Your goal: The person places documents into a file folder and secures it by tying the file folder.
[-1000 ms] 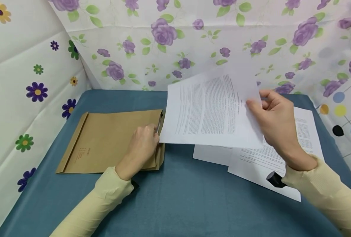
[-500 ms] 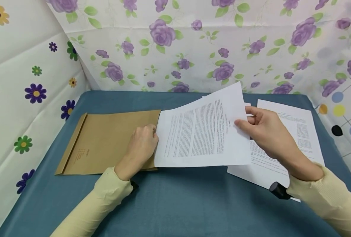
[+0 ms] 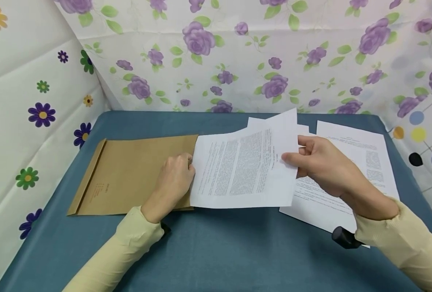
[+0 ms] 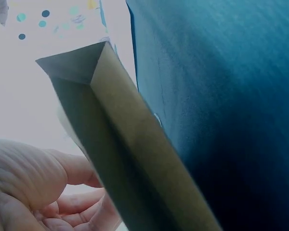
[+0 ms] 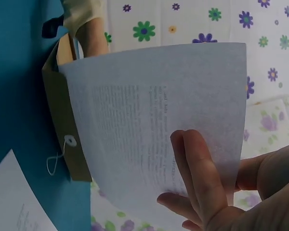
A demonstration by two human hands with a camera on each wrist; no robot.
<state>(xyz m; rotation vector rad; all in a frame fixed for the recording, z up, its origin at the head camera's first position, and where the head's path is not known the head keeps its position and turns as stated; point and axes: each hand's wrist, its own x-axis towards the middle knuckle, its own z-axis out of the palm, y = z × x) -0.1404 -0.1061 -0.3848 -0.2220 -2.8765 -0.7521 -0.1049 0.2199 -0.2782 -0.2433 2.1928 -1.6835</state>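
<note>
A brown paper envelope lies flat on the left of the table. My left hand pinches the upper side of its mouth, with fingers curled over the edge; the left wrist view shows that folded edge close up. In my right hand is a printed sheet of paper, held at its right end between thumb and fingers. The sheet's left edge meets the envelope's mouth; how far inside it reaches is hidden. From the right wrist, a flap with a round string button shows below the sheet.
More printed sheets lie overlapping on the right side of the blue-covered table, partly under my right arm. Flowered cloth hangs behind and to the left. Black wrist devices sit under both cuffs.
My right hand has brought the sheet down and left, from raised above the table to level with the envelope's mouth. My left hand has stayed on the envelope.
</note>
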